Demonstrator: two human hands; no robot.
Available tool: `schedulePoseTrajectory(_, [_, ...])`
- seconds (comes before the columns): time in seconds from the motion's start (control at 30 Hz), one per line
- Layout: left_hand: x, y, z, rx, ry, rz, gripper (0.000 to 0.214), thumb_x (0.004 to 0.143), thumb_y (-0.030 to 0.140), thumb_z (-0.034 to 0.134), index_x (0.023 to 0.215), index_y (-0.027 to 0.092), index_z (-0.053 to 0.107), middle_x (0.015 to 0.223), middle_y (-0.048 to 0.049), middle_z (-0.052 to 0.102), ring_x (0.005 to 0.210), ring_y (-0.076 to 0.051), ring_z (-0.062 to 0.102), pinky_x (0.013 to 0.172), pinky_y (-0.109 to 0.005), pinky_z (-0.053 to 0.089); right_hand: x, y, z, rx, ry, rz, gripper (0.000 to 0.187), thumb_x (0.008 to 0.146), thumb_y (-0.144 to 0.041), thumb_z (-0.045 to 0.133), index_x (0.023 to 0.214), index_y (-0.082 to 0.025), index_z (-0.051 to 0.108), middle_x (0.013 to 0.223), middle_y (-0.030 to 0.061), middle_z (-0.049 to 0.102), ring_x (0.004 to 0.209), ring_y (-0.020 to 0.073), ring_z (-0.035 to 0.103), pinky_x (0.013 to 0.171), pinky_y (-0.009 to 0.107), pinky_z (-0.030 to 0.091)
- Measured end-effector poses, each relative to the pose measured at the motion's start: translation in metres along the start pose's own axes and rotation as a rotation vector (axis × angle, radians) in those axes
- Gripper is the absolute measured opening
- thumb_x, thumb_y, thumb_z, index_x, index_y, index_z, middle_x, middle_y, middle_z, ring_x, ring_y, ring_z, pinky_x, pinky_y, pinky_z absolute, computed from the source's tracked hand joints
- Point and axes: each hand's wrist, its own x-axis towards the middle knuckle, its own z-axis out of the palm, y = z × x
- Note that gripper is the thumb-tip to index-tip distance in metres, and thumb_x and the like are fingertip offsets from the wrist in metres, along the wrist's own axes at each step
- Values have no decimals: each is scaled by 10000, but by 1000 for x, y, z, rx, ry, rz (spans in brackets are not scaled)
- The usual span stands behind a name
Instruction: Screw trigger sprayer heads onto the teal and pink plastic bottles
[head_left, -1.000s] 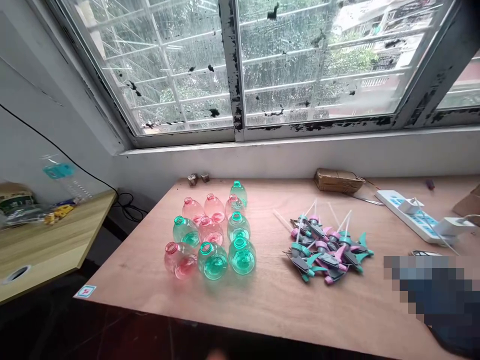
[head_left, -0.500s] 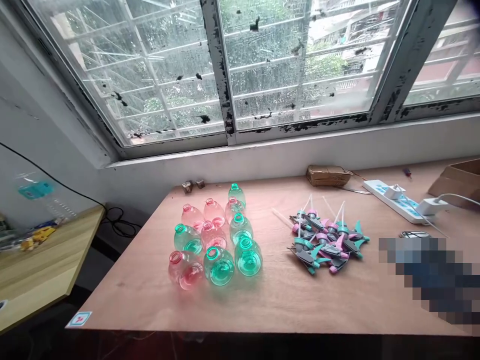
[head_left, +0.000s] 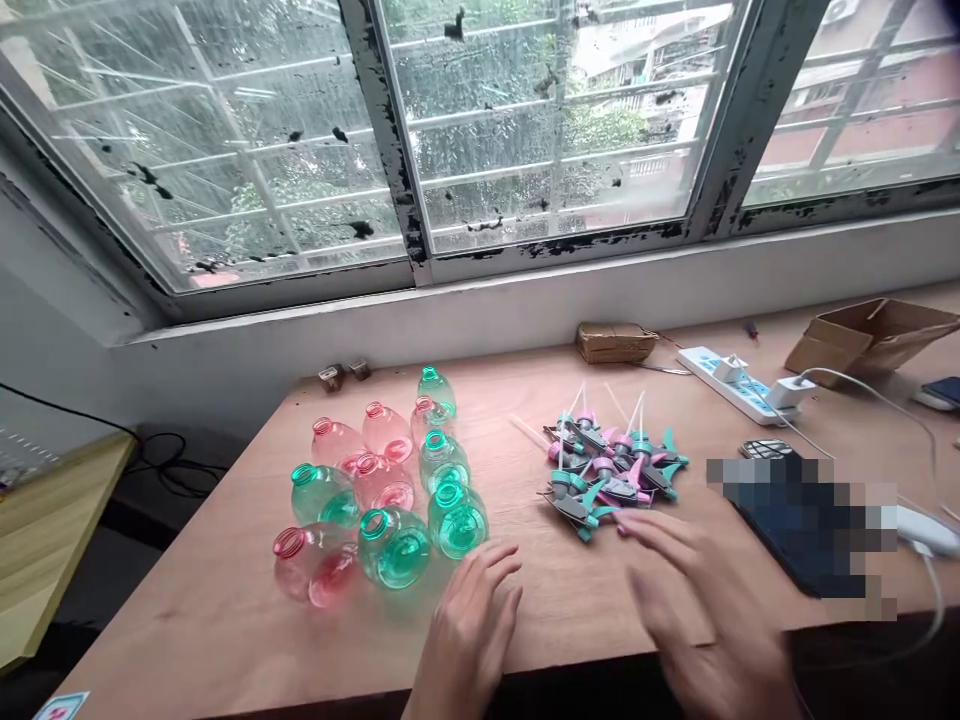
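My left hand (head_left: 474, 615) is over the table's front part with its fingers apart and nothing in it. It is nearest to a green bottle (head_left: 458, 522) at the right front of a group of open-necked, see-through red and green bottles; whether it touches cannot be told. A second green bottle (head_left: 394, 548) and a red bottle (head_left: 315, 565) stand at the group's front. My right hand (head_left: 701, 600), blurred by motion, is spread and holds nothing. Just beyond its fingers lies a pile of spray trigger heads (head_left: 604, 470) in teal, pink and grey, with white tubes.
A dark phone (head_left: 795, 520), partly pixelated, lies at the right. Behind are a white power strip (head_left: 739, 385) with chargers and cables, a wrapped brown package (head_left: 616, 342) and an open cardboard box (head_left: 870, 340). A window (head_left: 480, 120) rises behind the wooden table (head_left: 202, 600).
Both my hands have come into view from the bottom edge. The view has turned to the right, so the table's things appear further left. Bottles and trigger heads lie as before.
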Motion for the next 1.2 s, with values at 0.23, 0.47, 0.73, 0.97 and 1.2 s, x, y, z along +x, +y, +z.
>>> schedulePoseTrajectory(0.23, [-36, -32, 39, 476, -47, -45, 587, 963, 313, 515, 1510, 253, 312, 1494, -71, 498, 1326, -267, 526, 1012, -395, 526, -60, 64, 66, -496, -140, 192, 874, 965, -677, 176, 1521, -5, 238, 1477, 307, 419, 1370, 448, 376, 1092, 654, 294])
schedulePoseTrajectory(0.47, [-33, -31, 46, 660, -5, 37, 607, 950, 333, 518, 1519, 249, 324, 1525, -51, 455, 1329, -257, 514, 1018, -358, 480, -66, 67, 66, -526, -179, 162, 686, 990, -505, 255, 1551, -112, 240, 1544, 199, 383, 1429, 390, 313, 1146, 627, 215])
schedulePoseTrajectory(0.73, [-34, -27, 43, 559, -40, -25, 551, 956, 318, 518, 1484, 255, 375, 1502, -62, 488, 1310, -279, 534, 1013, -416, 503, -66, 67, 65, -552, -225, 168, 753, 988, -544, 208, 1429, 20, 438, 1518, 260, 391, 1423, 399, 317, 1145, 627, 218])
schedulePoseTrajectory(0.97, [-12, -4, 22, 66, 419, -268, 330, 969, 291, 531, 1293, 253, 484, 1332, -97, 571, 1260, -258, 550, 1056, -441, 474, -12, 49, 26, -285, -231, 365, 655, 909, -684, 379, 1209, -176, 664, 1177, 167, 718, 1132, 422, 627, 970, 627, 473])
schedulePoseTrajectory(1.2, [36, -5, 30, 233, 626, -359, 689, 927, 322, 603, 1492, 197, 229, 1459, -195, 403, 1369, -376, 378, 1085, -596, 363, 63, -38, -57, 287, -54, -6, 431, 910, -565, 563, 1286, -359, 610, 1300, 77, 658, 1237, 381, 569, 1016, 558, 480])
